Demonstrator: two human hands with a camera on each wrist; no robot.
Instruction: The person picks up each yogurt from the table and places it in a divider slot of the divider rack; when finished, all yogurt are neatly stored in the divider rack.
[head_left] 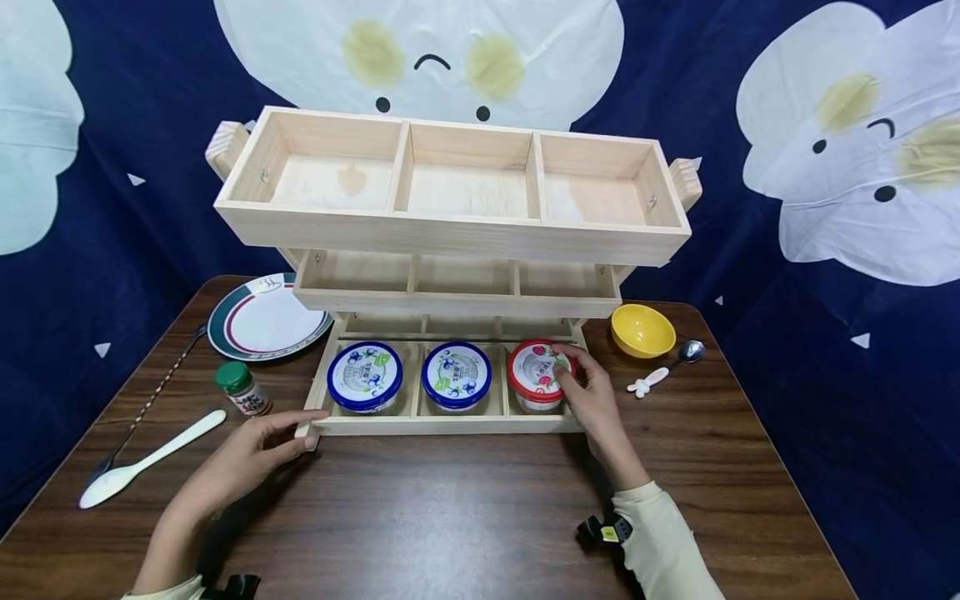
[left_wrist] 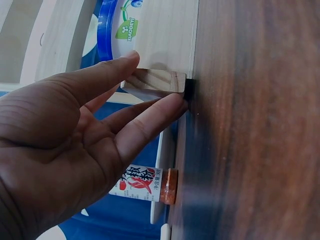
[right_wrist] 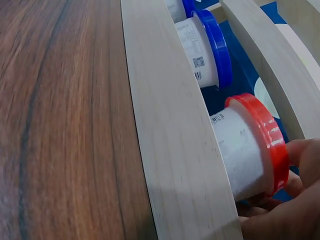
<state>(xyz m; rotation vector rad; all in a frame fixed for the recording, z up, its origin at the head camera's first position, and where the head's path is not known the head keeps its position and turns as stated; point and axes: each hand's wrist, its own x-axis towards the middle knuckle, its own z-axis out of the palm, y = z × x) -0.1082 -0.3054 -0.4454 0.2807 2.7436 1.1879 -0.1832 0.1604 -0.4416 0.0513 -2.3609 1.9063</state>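
A three-tier wooden box (head_left: 450,235) stands on the table with its tiers stepped back and upward. Three round lidded tubs sit in the bottom tray (head_left: 450,426), one per front compartment. Blue lids top the left tub (head_left: 365,373) and the middle tub (head_left: 456,372). At the right is a red-lidded tub (head_left: 536,369), gripped at its right side by my right hand (head_left: 596,404), with fingers round the lid's edge (right_wrist: 277,150). My left hand (head_left: 243,458) pinches the tray's front left corner (left_wrist: 155,80) between thumb and fingers.
On the left lie a plate (head_left: 273,317), a green-capped spice jar (head_left: 243,387), a white spoon (head_left: 150,462) and a long twisted-handle spoon (head_left: 153,396). To the right are a yellow bowl (head_left: 642,331) and a rabbit-handled spoon (head_left: 663,371). A blue cloth (head_left: 172,208) hangs behind.
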